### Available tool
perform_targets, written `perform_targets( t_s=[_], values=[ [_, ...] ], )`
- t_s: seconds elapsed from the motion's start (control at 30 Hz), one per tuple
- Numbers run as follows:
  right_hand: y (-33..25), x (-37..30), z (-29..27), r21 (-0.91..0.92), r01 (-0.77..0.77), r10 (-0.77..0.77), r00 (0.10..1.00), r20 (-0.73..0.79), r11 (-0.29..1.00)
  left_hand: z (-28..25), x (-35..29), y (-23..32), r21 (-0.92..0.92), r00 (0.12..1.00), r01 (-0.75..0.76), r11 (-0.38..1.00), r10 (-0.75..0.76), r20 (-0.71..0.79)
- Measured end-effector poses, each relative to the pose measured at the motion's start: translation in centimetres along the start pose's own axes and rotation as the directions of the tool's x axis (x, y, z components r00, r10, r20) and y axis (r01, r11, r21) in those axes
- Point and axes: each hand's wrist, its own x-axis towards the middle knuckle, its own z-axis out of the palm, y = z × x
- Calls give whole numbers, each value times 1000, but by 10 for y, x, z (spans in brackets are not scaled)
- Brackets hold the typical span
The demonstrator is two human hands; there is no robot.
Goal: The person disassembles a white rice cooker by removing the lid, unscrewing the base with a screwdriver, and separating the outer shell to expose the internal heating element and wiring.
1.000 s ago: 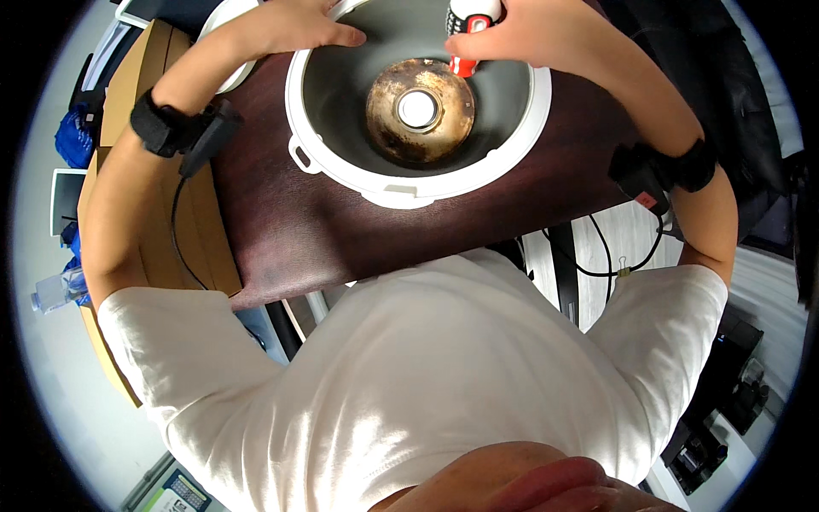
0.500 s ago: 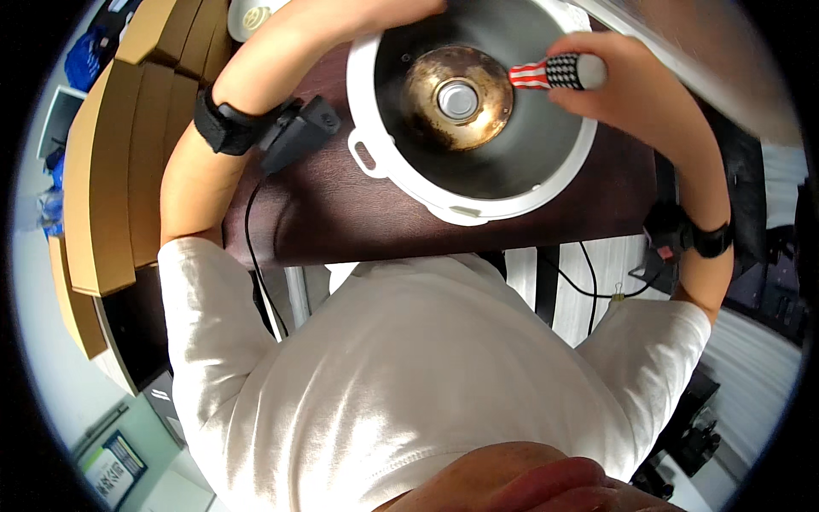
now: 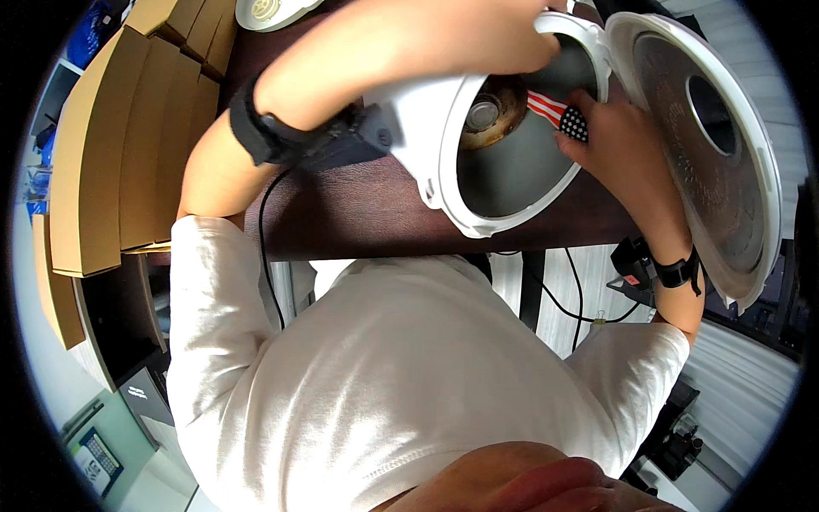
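A white rice cooker (image 3: pixel 450 162) is tipped toward the right on the dark table, its grey inside facing me. The round heating plate (image 3: pixel 512 128) at its bottom is scorched brown around a silver centre. My left hand (image 3: pixel 510 36) lies over the far left rim, its fingers curled down over the edge. In my right hand (image 3: pixel 621 141) is a slim tool (image 3: pixel 548 111) with a red-and-white striped, star-dotted handle; its tip points at the heating plate and its kind does not show. The open lid (image 3: pixel 725 162) hangs beyond my right forearm.
The dark red-brown table (image 3: pixel 341 209) ends just in front of me. Cardboard boxes (image 3: pixel 128 136) stand along the left. A pale lid-like piece (image 3: pixel 271 10) lies at the far left. A black cable (image 3: pixel 262 218) runs from my left wrist device (image 3: pixel 350 141) past the table edge.
The cooker has tipped over to the right and its lid has come into clear view. My left hand has moved right along the rim. My right hand and the tool have lowered slightly.
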Motion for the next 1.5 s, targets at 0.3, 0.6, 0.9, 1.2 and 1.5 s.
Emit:
perform_targets(
  t_s=[0.3, 0.6, 0.9, 1.2, 1.5],
  values=[
    [-2, 2, 29, -305, 110, -94, 993, 67, 946, 19, -9, -89, -543, 998, -56, 838, 25, -65],
    [28, 7, 55, -144, 43, -36, 998, 50, 989, 35, -16, -129, -333, 979, -24, 943, -45, -198],
    [38, 11, 41, -24, -37, 41, 981, 191, 999, 53, -12, -135, -184, 937, -130, 974, 60, -345],
    [58, 3, 44, 356, 6, -18, 999, 30, 934, 56, -7, -129, -154, 860, -403, 902, 316, -401],
    [46, 6, 46, 323, -31, 24, 999, 25, 946, 52, -20, -116, -108, 880, -347, 932, 284, -379]
  ],
)
